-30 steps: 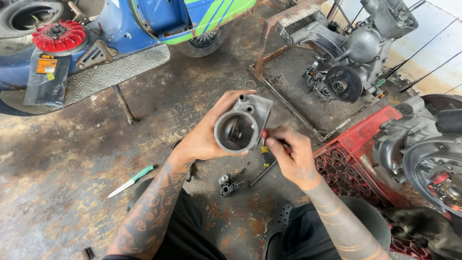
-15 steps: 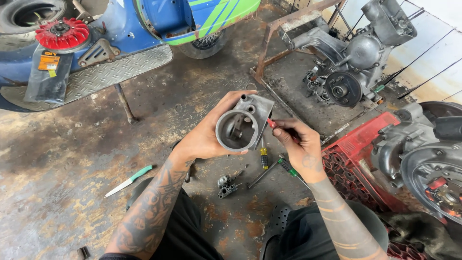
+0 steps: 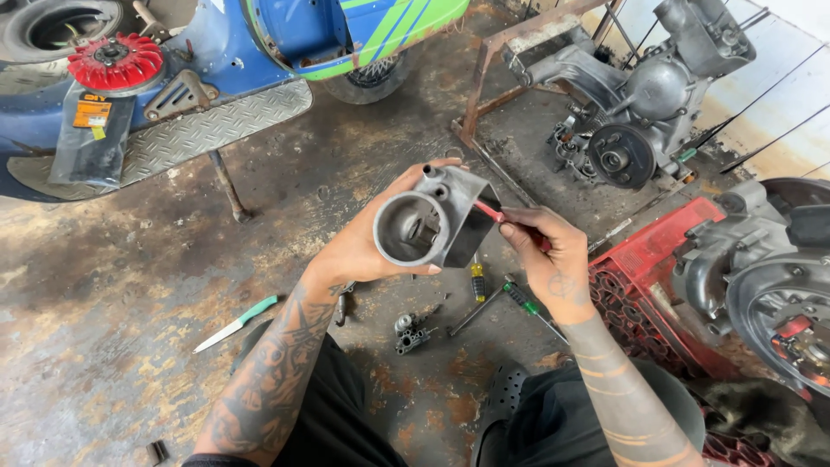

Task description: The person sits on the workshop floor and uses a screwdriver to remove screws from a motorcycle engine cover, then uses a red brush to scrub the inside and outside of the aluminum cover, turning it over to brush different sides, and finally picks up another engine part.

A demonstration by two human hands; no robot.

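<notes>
- left hand (image 3: 367,251) wraps the grey metal housing (image 3: 432,227), fingers curled over its top edge, thumb under the round bore; part is held up off the floor, bore facing the camera
- right hand (image 3: 549,259) pinches a red-handled tool (image 3: 490,212), fingers narrow around the handle, tip touching the housing's right side
- vs a second ago: right hand has come up from below the housing to its right flank; the tool now sits against the dark side face. left hand grip unchanged, housing tilted about the same
- on the floor just below the fingers: yellow-handled screwdriver (image 3: 476,281), green-handled screwdriver (image 3: 523,304), small metal fitting (image 3: 411,333)
- further left of the left forearm: green-handled knife (image 3: 235,323), well apart from both hands
- right of the right hand: red crate (image 3: 644,285) with an engine part (image 3: 761,277) on it, near the wrist
- beyond the fingers: engine block (image 3: 640,112) in a rusty frame (image 3: 497,95)
- far left beyond the fingers: blue scooter body (image 3: 216,60) with a checker-plate footboard (image 3: 216,130) and a red fan wheel (image 3: 115,62)
- nothing sits between the hands and the housing; the tool tip is partly hidden by the housing edge
</notes>
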